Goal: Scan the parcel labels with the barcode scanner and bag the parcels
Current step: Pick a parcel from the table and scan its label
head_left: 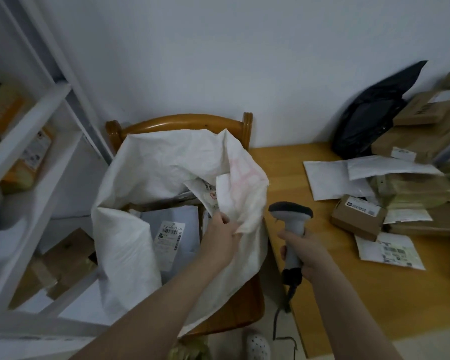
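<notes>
In the middle of the scene, a white woven sack [146, 167] stands open on a wooden chair [182, 120]. The left hand [222, 236] pinches the right rim of the sack, with the fabric folded between thumb and fingers. Inside the sack, just left of this hand, lies a grey mailer [172, 229] with its barcode label facing up. Another labelled parcel [205, 190] leans just above the hand, touching the rim.

To the right of the sack, the right hand [305, 252] is wrapped around the handle of the barcode scanner [291, 213]. The scanner is upright, with its dark head above the fist, over the near left edge of the wooden table [348, 294]. Its cable [278, 323] hangs down to the floor.

On the table, well apart from the scanner to the right, lie a small cardboard box [356, 216], a flat white parcel [390, 252] and white mailers [333, 180]. A black poly bag [369, 118] leans on the far wall.
</notes>
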